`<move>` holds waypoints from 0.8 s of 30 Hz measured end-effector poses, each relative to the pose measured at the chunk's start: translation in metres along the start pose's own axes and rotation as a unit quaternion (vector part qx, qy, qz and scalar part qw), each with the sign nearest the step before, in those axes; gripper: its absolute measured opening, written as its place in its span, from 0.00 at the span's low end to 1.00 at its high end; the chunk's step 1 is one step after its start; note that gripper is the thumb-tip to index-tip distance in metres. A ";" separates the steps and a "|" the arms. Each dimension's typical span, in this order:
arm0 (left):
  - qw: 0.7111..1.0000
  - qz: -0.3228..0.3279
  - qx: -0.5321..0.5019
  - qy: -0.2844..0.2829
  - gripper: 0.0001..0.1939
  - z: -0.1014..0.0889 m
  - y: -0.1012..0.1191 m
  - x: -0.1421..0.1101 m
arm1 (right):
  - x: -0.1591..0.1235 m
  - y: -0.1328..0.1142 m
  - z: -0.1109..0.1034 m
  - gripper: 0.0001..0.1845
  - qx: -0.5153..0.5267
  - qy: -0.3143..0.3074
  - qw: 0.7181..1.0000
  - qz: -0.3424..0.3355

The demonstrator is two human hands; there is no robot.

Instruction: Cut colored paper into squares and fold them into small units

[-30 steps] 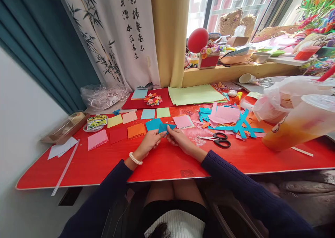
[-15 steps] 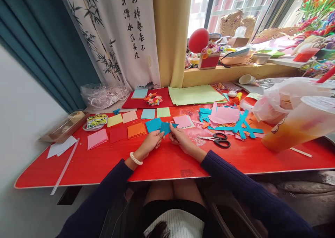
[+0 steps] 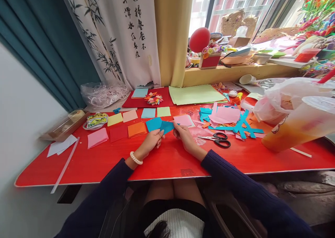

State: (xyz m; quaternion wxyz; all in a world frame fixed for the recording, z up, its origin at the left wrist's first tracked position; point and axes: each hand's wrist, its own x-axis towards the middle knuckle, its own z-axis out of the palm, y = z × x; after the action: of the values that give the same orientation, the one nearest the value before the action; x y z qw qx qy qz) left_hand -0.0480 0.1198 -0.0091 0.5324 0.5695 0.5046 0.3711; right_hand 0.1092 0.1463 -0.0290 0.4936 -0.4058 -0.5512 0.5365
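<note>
A small blue sheet of paper (image 3: 166, 126) is held up above the table between both hands. My left hand (image 3: 154, 139) pinches its lower left corner, fingers closed. With thumb and fingers together, my right hand (image 3: 183, 136) grips the right edge. Just behind the left fingers lies a stack of blue paper squares (image 3: 153, 124). An orange stack (image 3: 137, 129) sits to the left of it, and a pink stack (image 3: 182, 120) is behind the right hand. Black-handled scissors (image 3: 219, 139) rest on the table to the right of my right hand.
Blue and pink paper scraps (image 3: 230, 117) are heaped beyond the scissors. A tall cup of orange drink (image 3: 293, 129) stands at the right by a plastic bag (image 3: 272, 98). Toward the left are a clear ruler (image 3: 65, 164) and pink squares (image 3: 97, 138). A folded-paper ring (image 3: 153, 98) lies at the back.
My right hand has shifted slightly right, to the edge of the blue paper. The paper's right side, pointed before, now looks squarer. My left hand has hardly moved.
</note>
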 end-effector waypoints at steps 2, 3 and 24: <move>1.000 0.009 -0.003 -0.001 0.18 0.000 0.001 0.000 | 0.000 -0.001 0.001 0.29 0.010 -0.002 1.000 0.000; 1.000 0.013 -0.004 -0.001 0.19 0.000 0.001 -0.001 | 0.000 -0.001 0.001 0.30 0.015 -0.003 1.000 0.000; 0.997 0.055 0.043 0.045 0.21 -0.008 0.001 0.001 | 0.001 -0.014 -0.006 0.30 0.012 -0.029 0.999 -0.009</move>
State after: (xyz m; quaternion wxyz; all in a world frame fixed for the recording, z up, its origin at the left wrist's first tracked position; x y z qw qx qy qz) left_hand -0.0552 0.1228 -0.0075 0.4627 0.6017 0.5113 0.4030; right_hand 0.1157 0.1473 -0.0157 0.4871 -0.3790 -0.5626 0.5501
